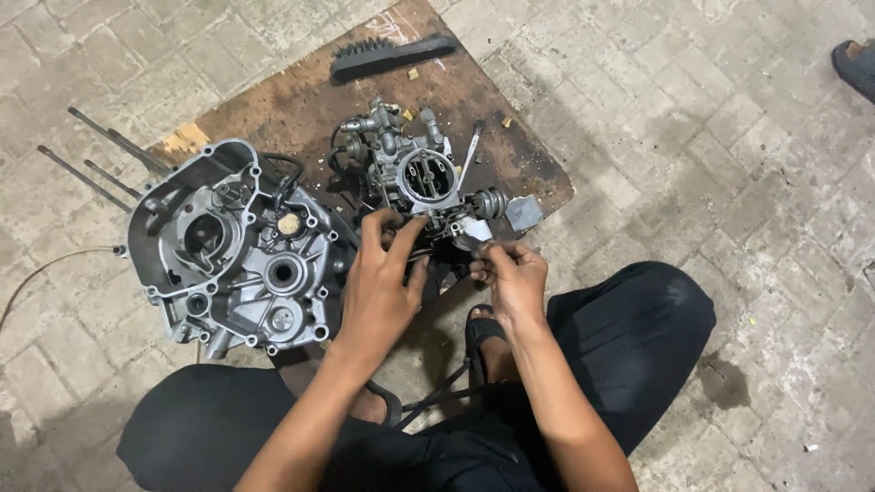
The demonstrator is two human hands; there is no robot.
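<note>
Mid-frame, our left hand (383, 282) grasps the carburetor (421, 178), steadying it; our right hand (512, 278) pinches a small fitting (474, 230) needing careful fingertip turning.

A grey cast-metal carburettor (421, 178) sits at the frame's centre on a flat, stained wooden board (301, 105). A black bristle brush (392, 55) lies on the board's upper edge. A large grey aluminium engine crankcase half (232, 251) lies left of the carburettor, with thin steel rods (96, 159) at its upper left. Below the carburettor, the left hand (383, 287) touches it; the right hand (510, 278) is beside it, lower right.
</note>
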